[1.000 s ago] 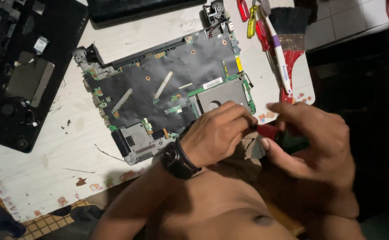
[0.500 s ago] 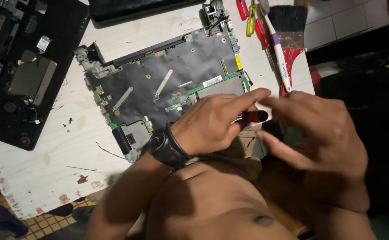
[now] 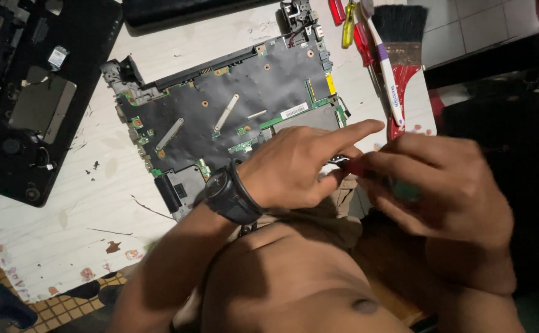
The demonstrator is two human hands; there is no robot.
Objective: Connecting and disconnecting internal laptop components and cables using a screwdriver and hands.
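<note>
From the head view you have 1 board (image 3: 232, 117) lying flat on the worktop (image 3: 66, 222), 1 dark laptop shell (image 3: 29, 98) to its left, and 1 brush (image 3: 405, 68) plus 1 toothbrush (image 3: 383, 61) at the far right. Your left hand (image 3: 294, 166) rests over the board's near right corner, index finger stretched out, grip loose. Your right hand (image 3: 436, 185) has its grip closed around 1 red-handled tool (image 3: 359, 168), just beside the left fingers.
</note>
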